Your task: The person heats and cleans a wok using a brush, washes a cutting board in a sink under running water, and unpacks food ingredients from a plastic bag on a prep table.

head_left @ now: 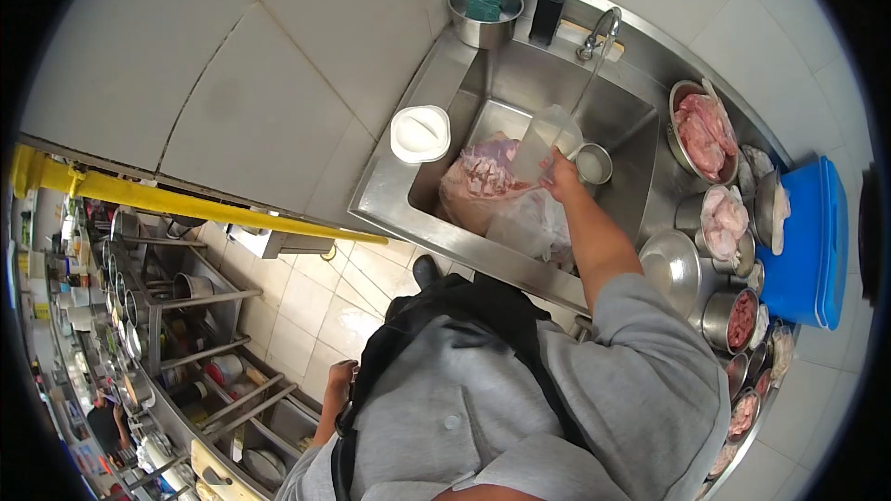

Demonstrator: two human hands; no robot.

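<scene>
around the sink [633, 172], a steel desk [385, 190] meets tiled walls. right of the sink, metal bowls [714, 322] hold raw meat near a blue bin [806, 241]. inside the sink, the right hand [559, 176] grips a translucent container [546, 137] between a large meat piece [487, 167] and a steel cup; bare steel separates cup and right sink wall. the left hand [341, 378] hangs outside the sink, its grip impossible to tell.
</scene>
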